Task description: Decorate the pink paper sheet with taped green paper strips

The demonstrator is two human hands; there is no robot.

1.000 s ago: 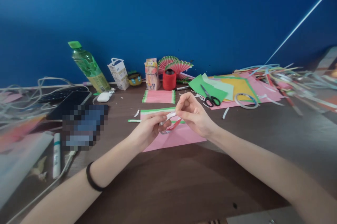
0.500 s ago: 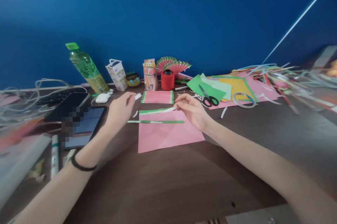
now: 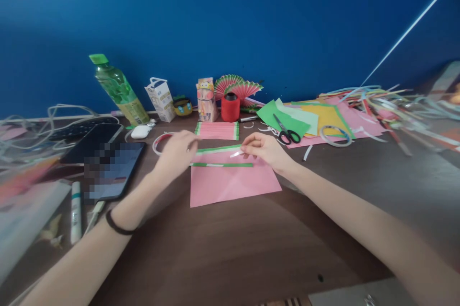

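Note:
A pink paper sheet (image 3: 230, 186) lies on the dark table, with a green and white strip along its back edge. A thin green strip (image 3: 233, 165) rests across the sheet. My right hand (image 3: 260, 148) is over the sheet's back right part, its fingertips pinching a small white strip (image 3: 236, 154). At the sheet's back left corner hovers my left hand (image 3: 177, 152), palm down; its fingers are blurred, and whether they hold anything is hidden. Behind the hands lies a pleated pink paper (image 3: 217, 130) with green ends.
A tape roll (image 3: 156, 145) sits just behind my left hand. Farther back stand a green bottle (image 3: 117, 89), a carton (image 3: 160, 100) and a red spool (image 3: 230, 108). Black scissors (image 3: 287, 133) lie on coloured papers at the right. A phone (image 3: 125, 169) is at the left.
My left hand has moved right toward the sheet, uncovering the tape roll. The white piece at its fingertips no longer shows. The white strip in my right hand now points down to the left.

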